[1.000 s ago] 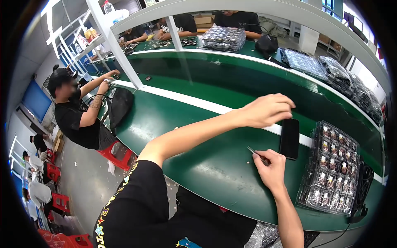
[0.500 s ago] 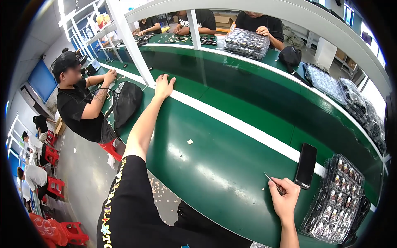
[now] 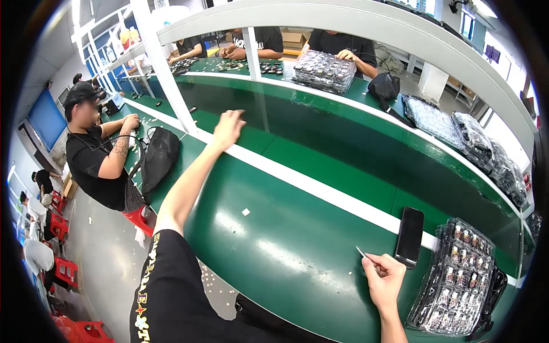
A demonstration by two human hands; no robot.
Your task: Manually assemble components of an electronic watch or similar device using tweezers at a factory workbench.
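Note:
My left hand [image 3: 229, 130] reaches forward over the far side of the bench, above the recessed green belt [image 3: 297, 163] and just right of a white post. Its fingers are a little blurred but stretched out, holding nothing. My right hand [image 3: 384, 280] is low over the green bench top [image 3: 269, 234] with a thin metal tool, apparently tweezers [image 3: 360, 251], pinched between thumb and fingers. The tip points away to the left. A tiny pale piece [image 3: 350, 272] lies near it. Beside this hand a black phone [image 3: 409, 237] lies across the white strip [image 3: 309, 186].
Stacked clear plastic trays [image 3: 457, 274] of small parts sit at the right. A pale square chip [image 3: 246, 212] lies mid-bench. At left are a black bag [image 3: 160, 157] and a seated co-worker [image 3: 94, 154]. A white frame [image 3: 343, 20] spans overhead; more trays [image 3: 325, 70] stand across the belt.
My left hand has come off the area by the post's foot and moved right, out over the belt. My right hand stays beside the phone with the tweezers. The whole view has shifted slightly.

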